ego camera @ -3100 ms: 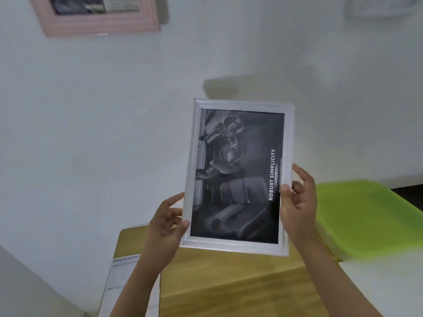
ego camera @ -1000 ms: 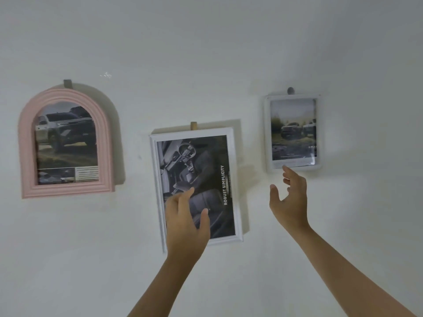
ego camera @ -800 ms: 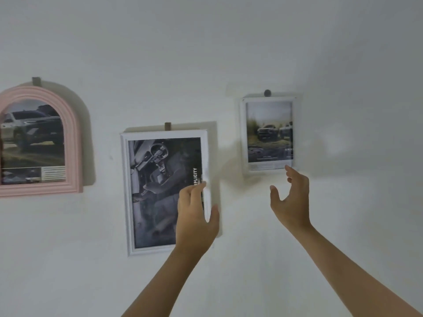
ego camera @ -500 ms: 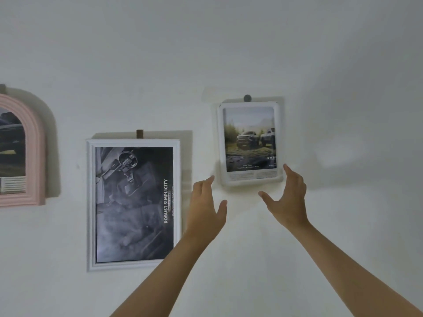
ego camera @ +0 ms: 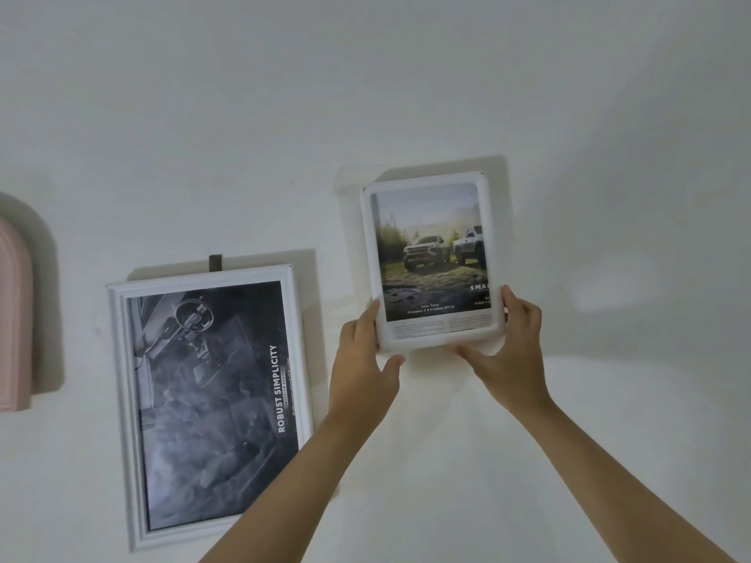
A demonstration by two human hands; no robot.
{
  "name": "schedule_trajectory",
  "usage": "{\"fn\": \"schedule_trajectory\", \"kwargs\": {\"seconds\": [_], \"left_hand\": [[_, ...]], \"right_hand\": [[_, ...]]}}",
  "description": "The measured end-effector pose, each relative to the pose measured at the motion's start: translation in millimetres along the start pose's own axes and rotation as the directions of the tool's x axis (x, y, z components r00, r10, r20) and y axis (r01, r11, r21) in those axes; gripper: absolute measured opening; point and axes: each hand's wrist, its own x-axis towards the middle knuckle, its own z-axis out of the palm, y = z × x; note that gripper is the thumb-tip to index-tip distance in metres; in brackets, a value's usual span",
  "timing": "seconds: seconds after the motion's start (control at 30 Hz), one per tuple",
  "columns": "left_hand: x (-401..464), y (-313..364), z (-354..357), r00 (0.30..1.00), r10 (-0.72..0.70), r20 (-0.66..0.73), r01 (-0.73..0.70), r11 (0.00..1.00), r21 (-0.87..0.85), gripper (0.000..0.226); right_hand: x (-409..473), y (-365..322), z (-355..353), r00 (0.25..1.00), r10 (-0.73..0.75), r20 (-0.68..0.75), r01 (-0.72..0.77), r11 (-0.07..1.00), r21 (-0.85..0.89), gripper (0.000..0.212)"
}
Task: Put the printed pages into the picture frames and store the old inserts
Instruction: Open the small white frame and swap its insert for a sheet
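Observation:
A small white frame point(ego camera: 430, 262) with rounded corners and a colour print of two trucks is against the wall, right of centre. My left hand point(ego camera: 363, 365) grips its lower left corner and my right hand point(ego camera: 510, 351) grips its lower right corner. Its wall hook is hidden behind the frame's top. To the left hangs a larger white frame point(ego camera: 207, 404) from a dark hook point(ego camera: 215, 262), holding a black-and-white page that reads ROBUST SIMPLICITY.
A pink arched frame point(ego camera: 14, 319) shows partly at the left edge, hung on the same white wall point(ego camera: 406, 95). No table or tray is in view.
Both hands left the large frame hanging and moved right. They closed on the small frame's bottom corners, and it now sits higher, covering its hook. The view has panned right.

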Motion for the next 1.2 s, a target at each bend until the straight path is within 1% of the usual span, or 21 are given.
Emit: {"fn": "schedule_trajectory", "kwargs": {"seconds": [0.1, 0.17, 0.2, 0.27, 0.3, 0.37, 0.43, 0.5, 0.57, 0.67, 0.77, 0.83, 0.87, 0.9, 0.97, 1.03, 1.07, 1.13, 1.2], "left_hand": [[-5.4, 1.3, -14.1, 0.999, -0.033, -0.028, 0.031, 0.997, -0.066, 0.075], [-18.0, 3.0, -29.8, 0.997, -0.072, -0.012, 0.071, 0.993, -0.092, 0.074], [-27.8, 4.4, -39.3, 0.995, -0.101, 0.008, 0.102, 0.990, -0.101, 0.075], [-54.8, 5.1, -60.3, 0.985, -0.161, 0.056, 0.167, 0.977, -0.136, 0.074], [-70.6, 4.9, -71.4, 0.978, -0.191, 0.082, 0.202, 0.966, -0.162, 0.073], [-105.0, 1.7, -92.3, 0.957, -0.255, 0.136, 0.279, 0.937, -0.208, 0.072], [-141.6, -4.0, -110.5, 0.938, -0.299, 0.174, 0.334, 0.917, -0.220, 0.074], [-178.4, -10.7, -125.7, 0.919, -0.344, 0.195, 0.382, 0.900, -0.212, 0.077], [-214.8, -15.2, -140.6, 0.887, -0.407, 0.219, 0.450, 0.867, -0.212, 0.078], [-265.6, -22.3, -161.5, 0.822, -0.513, 0.249, 0.563, 0.799, -0.212, 0.075], [-306.9, -26.6, -178.4, 0.723, -0.628, 0.289, 0.681, 0.717, -0.147, 0.073], [-328.0, -27.1, -185.4, 0.655, -0.692, 0.303, 0.737, 0.674, -0.056, 0.072], [-335.5, -26.6, -187.6, 0.635, -0.719, 0.283, 0.750, 0.661, -0.006, 0.071], [-340.9, -26.4, -188.5, 0.631, -0.734, 0.252, 0.752, 0.658, 0.034, 0.069], [-345.3, -18.2, -189.2, 0.663, -0.719, 0.208, 0.728, 0.684, 0.041, 0.061], [-346.4, -2.5, -190.4, 0.684, -0.698, 0.215, 0.714, 0.700, 0.002, 0.051], [-342.0, 1.5, -186.2, 0.693, -0.683, 0.232, 0.705, 0.709, -0.019, 0.048], [-349.5, 7.6, -185.8, 0.632, -0.730, 0.261, 0.757, 0.653, -0.008, 0.043], [-347.9, 11.4, -183.3, 0.608, -0.743, 0.280, 0.775, 0.631, -0.009, 0.038]], "right_hand": [[-9.3, -14.7, -6.2, 0.999, 0.003, 0.052, -0.008, 0.995, 0.104, 0.108], [-22.1, -25.7, -13.3, 0.994, 0.027, 0.108, -0.047, 0.981, 0.186, 0.110], [-29.9, -32.3, -16.9, 0.991, 0.041, 0.128, -0.069, 0.971, 0.230, 0.108], [-48.2, -47.9, -22.2, 0.989, 0.051, 0.140, -0.094, 0.943, 0.320, 0.092], [-59.0, -55.5, -23.1, 0.989, 0.049, 0.142, -0.101, 0.915, 0.391, 0.082], [-85.0, -68.9, -22.6, 0.985, 0.059, 0.163, -0.144, 0.804, 0.577, 0.061], [-115.6, -79.4, -20.0, 0.974, 0.103, 0.203, -0.218, 0.684, 0.696, 0.053], [-149.0, -88.5, -16.4, 0.949, 0.180, 0.260, -0.315, 0.584, 0.748, 0.046], [-184.9, -97.6, -12.5, 0.913, 0.236, 0.333, -0.408, 0.510, 0.757, 0.047], [-239.1, -110.3, -8.8, 0.852, 0.325, 0.411, -0.520, 0.427, 0.740, 0.058], [-288.3, -118.4, -5.9, 0.778, 0.410, 0.476, -0.619, 0.376, 0.689, 0.046], [-316.8, -126.0, -4.3, 0.735, 0.437, 0.518, -0.673, 0.379, 0.635, 0.047], [-329.5, -130.2, -3.7, 0.722, 0.447, 0.528, -0.689, 0.392, 0.610, 0.047], [-340.9, -135.6, -3.5, 0.715, 0.441, 0.542, -0.698, 0.413, 0.585, 0.047], [-365.2, -149.1, -1.5, 0.704, 0.418, 0.574, -0.709, 0.448, 0.544, 0.047], [-392.4, -162.9, -3.0, 0.690, 0.417, 0.592, -0.718, 0.501, 0.483, 0.047], [-400.3, -165.7, -2.5, 0.705, 0.404, 0.583, -0.696, 0.554, 0.457, 0.047], [-430.4, -178.9, 0.6, 0.632, 0.414, 0.655, -0.746, 0.555, 0.368, 0.047], [-441.8, -188.4, -2.2, 0.631, 0.405, 0.662, -0.742, 0.566, 0.360, 0.044]]}}
